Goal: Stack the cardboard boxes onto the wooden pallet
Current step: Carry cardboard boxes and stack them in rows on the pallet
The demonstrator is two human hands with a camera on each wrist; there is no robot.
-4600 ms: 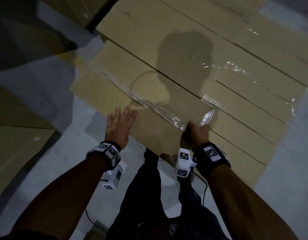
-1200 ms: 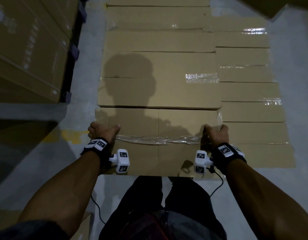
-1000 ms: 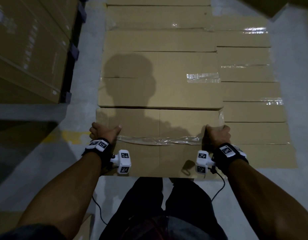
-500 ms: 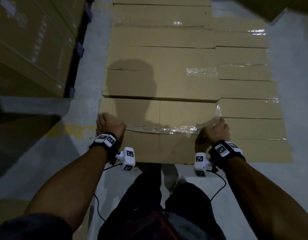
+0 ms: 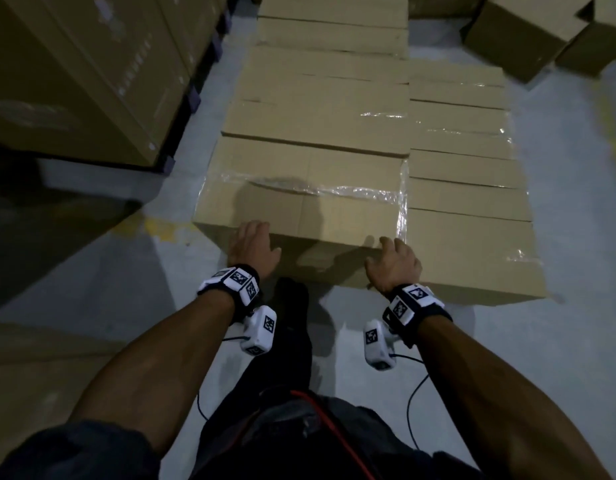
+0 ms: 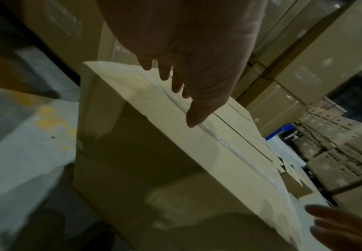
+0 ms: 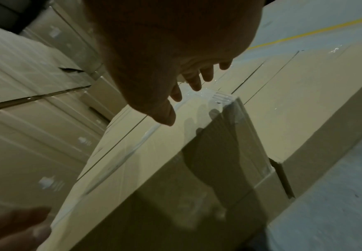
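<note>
A taped cardboard box [image 5: 299,188] lies flat at the near end of a row of boxes [image 5: 320,95], one layer above the lower boxes [image 5: 465,188] to its right. My left hand [image 5: 252,245] is at the box's near left edge with its fingers spread and loose. At the near right corner my right hand [image 5: 394,261] is also spread and holds nothing. In the left wrist view the left hand's fingers [image 6: 175,81] hang just over the box top [image 6: 154,144]. The right wrist view shows the fingers [image 7: 195,84] over the box corner [image 7: 225,100]. No pallet shows.
Tall stacked cartons [image 5: 74,64] stand at the left across a narrow strip of grey floor with a yellow mark [image 5: 161,225]. Loose boxes [image 5: 528,32] lie at the far right. My legs [image 5: 292,341] are close to the box's near face.
Both hands have let go of the box's sides and drawn back to its near edge, fingers now spread. The box sits lower, against the row.
</note>
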